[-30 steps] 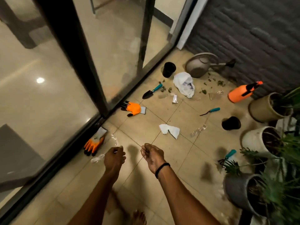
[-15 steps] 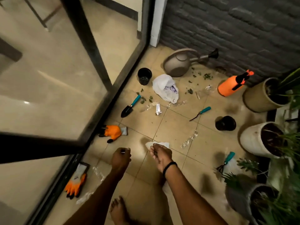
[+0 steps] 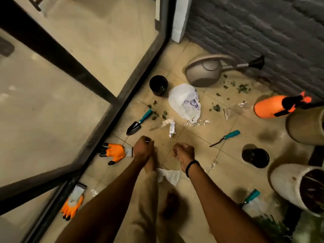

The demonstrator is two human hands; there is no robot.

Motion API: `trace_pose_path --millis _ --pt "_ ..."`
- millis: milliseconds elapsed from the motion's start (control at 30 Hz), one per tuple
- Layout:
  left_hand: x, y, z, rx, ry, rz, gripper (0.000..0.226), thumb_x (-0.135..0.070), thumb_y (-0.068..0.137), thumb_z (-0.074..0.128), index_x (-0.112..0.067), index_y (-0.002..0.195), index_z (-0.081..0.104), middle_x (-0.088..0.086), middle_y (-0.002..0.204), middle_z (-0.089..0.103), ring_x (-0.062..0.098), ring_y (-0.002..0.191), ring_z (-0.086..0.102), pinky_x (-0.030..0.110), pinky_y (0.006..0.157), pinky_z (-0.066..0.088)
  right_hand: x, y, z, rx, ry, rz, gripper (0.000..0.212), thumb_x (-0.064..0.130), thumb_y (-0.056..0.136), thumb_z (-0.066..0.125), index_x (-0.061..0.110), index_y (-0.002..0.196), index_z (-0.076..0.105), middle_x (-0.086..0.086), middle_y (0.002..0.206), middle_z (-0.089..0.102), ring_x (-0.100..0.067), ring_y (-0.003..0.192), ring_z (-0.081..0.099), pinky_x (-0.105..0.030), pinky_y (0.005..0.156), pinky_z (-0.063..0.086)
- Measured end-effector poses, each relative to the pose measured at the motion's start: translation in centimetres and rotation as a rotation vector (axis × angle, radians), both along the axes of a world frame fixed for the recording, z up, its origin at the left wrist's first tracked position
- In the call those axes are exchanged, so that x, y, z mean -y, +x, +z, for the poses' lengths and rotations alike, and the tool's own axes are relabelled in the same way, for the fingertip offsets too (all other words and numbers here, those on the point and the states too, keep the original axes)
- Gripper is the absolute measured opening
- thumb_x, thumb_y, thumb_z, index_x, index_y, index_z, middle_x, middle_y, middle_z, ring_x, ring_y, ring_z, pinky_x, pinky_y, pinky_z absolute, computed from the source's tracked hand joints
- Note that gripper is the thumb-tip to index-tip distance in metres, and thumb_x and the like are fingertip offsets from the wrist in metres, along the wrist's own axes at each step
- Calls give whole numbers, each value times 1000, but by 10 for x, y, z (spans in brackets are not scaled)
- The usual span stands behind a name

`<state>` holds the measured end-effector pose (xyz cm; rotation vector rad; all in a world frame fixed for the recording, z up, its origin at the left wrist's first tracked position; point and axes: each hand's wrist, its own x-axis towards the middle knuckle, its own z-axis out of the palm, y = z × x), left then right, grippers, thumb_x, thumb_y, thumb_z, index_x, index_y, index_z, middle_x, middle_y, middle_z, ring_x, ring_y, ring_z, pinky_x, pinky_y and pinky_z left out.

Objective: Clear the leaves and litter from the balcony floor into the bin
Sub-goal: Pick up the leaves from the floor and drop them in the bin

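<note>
Paper litter [image 3: 171, 175], near R grip [image 3: 184, 153], apart

The left arm [image 3: 105, 200] and right arm [image 3: 219, 200] reach in from the bottom edge. The left hand [image 3: 143, 149] is a fist pinching a tiny pale bit [image 3: 147, 141]. The right hand [image 3: 184, 153] is curled too, with a black band [image 3: 192, 168] on its wrist.

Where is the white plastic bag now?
Head view, upper centre: the white plastic bag lies beside the watering can, just right of a black pot.
</note>
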<state>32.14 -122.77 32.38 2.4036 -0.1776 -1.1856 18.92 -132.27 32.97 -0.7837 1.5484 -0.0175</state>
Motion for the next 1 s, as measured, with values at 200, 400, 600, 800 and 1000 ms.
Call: trace_pose_path --millis 200,400,600,800,1000 --pt "55 40 -80 14 78 -88 23 -22 98 60 -12 118 60 6 108 69 20 89 66 32 73 53 59 56 -86 -199 -149 346 5 24 82 68 25 86 71 -5 100 74 -28 95 69 -42 91 55" --pt "88 53 -182 119 94 -206 39 -13 99 55 -14 138 48 19 128 57 33 110 59 42 86 53 96 95 -183 -255 -263 608 42 19 88 68 17 128 56 -13 128 56 -30 118 55 -30 95 44" --pt "116 62 -264 207 84 -341 61 -6 99 47 -25 153 28 18 145 39 34 117 54 43 88 54 123 126 -288 -281 -460 1046 66 6 91 62 21 149 35 -16 147 29 -32 128 46 -36 107 40" --pt "130 70 -316 235 167 -454 62 -11 104 39 -30 157 17 19 152 27 35 117 54 42 86 56 133 146 -352 -181 -632 1221 43 3 96 44 11 137 51 -24 134 40 -42 118 45 -48 95 42" --pt "138 76 -328 278 87 -529 48 -17 104 49 -24 147 30 16 141 37 31 110 59 37 82 56 142 151 -354 -235 -731 1246 28 7 98 50 10 124 59 -13 129 47 -26 112 53 -31 92 45"
